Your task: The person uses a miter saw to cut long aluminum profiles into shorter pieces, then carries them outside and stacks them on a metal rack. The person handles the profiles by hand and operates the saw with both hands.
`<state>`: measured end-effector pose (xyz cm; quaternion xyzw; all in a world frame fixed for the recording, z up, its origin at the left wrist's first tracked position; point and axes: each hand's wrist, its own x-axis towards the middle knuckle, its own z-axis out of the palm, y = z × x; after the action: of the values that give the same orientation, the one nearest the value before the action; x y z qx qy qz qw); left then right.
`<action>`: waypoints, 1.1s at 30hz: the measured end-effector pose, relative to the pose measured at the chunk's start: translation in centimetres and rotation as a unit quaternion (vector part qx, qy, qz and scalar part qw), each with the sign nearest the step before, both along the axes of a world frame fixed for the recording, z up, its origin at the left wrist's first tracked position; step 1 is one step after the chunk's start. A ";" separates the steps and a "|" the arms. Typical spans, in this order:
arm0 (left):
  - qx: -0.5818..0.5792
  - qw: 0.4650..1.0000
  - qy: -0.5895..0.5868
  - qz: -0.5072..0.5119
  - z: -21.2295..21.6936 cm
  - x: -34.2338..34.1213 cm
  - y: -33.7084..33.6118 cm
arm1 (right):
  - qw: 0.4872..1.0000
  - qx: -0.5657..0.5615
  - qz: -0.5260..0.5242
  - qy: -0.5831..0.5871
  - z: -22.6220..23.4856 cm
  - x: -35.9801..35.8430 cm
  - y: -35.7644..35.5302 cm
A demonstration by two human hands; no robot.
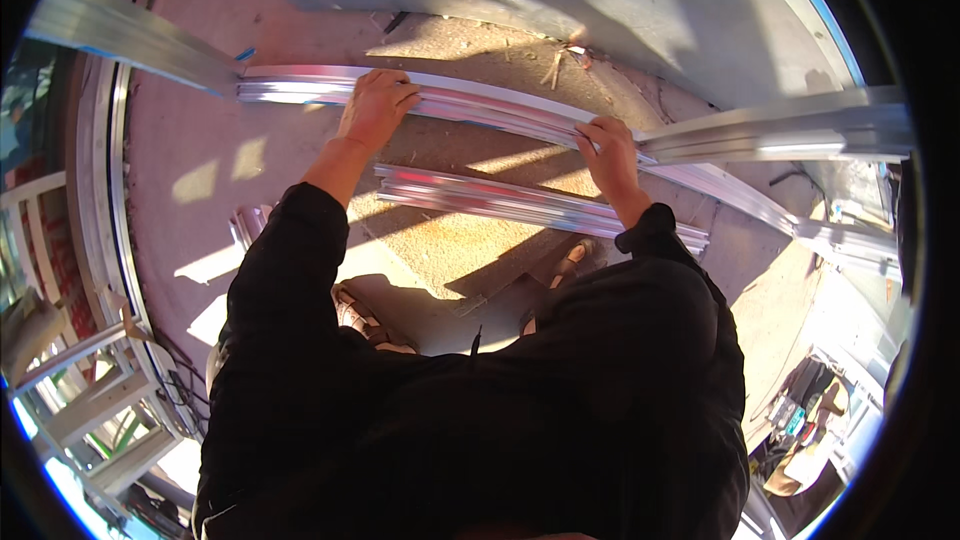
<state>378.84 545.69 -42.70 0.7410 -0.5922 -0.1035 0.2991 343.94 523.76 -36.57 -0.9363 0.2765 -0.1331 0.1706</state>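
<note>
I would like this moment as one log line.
left hand: on metal rail; right hand: on same metal rail; nearby, apart: metal strips

Fisheye on the person's head, aimed steeply down past the dark clothes [460, 440].
It is the left camera of a side-by-side pair, facing the floor [165, 125] and tipped slightly forward, so the wall [650, 15] enters along the top. The clothes loom nearest, across the bottom; left hand [378, 102] and right hand [610, 152] show farther off, upper middle. The wide lens bows the long bar [490, 114] inside a round black rim.
</note>
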 end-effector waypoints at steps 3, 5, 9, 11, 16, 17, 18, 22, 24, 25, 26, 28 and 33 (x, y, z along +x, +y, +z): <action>0.035 0.999 -0.012 0.038 -0.3 -0.3 -0.8 | 0.999 0.016 -0.040 0.003 -1.7 -0.1 -0.3; 0.051 0.997 0.010 0.056 -0.4 -0.4 -0.9 | 0.998 0.035 -0.047 -0.008 -2.4 -0.3 -0.2; 0.029 0.998 -0.011 0.045 -1.0 -0.2 -0.8 | 0.996 0.061 -0.059 -0.027 -3.0 -0.2 -0.1; 0.031 0.999 -0.004 0.042 -1.3 0.0 -0.8 | 0.994 0.082 -0.071 -0.028 -3.1 -0.2 -0.1; 0.020 0.999 -0.023 0.033 -1.7 0.3 -0.6 | 0.996 0.056 -0.046 -0.056 -2.8 -0.2 -0.3; 0.023 0.999 -0.017 0.038 -1.8 0.3 -0.6 | 0.996 0.045 -0.042 -0.062 -2.7 -0.2 -0.4; 0.020 0.999 -0.014 0.037 -1.8 0.3 -0.5 | 0.996 0.039 -0.040 -0.063 -2.6 -0.2 -0.4; 0.006 0.999 -0.012 0.035 -1.9 0.5 -0.4 | 0.997 0.026 -0.039 -0.068 -2.2 0.1 -0.4; 0.010 0.999 -0.003 0.039 -1.9 0.6 -0.4 | 0.997 0.033 -0.039 -0.065 -2.0 0.2 -0.4; 0.008 0.999 -0.008 0.036 -1.9 0.6 -0.5 | 0.997 0.040 -0.038 -0.062 -2.0 0.1 -0.4; 0.012 0.999 -0.001 0.040 -1.8 0.5 -0.6 | 0.996 0.046 -0.036 -0.060 -2.1 0.1 -0.6; 0.028 0.998 -0.014 0.052 -1.6 0.4 -0.8 | 0.996 0.054 -0.037 -0.059 -2.2 -0.2 -0.8; 0.019 0.999 -0.010 0.042 0.1 -0.1 0.1 | 0.997 0.062 -0.034 -0.031 -1.7 0.0 -0.1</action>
<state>378.70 545.75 -42.62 0.7721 -0.5609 -0.0950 0.2833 343.93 523.64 -38.26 -0.9094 0.3107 -0.1504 0.2319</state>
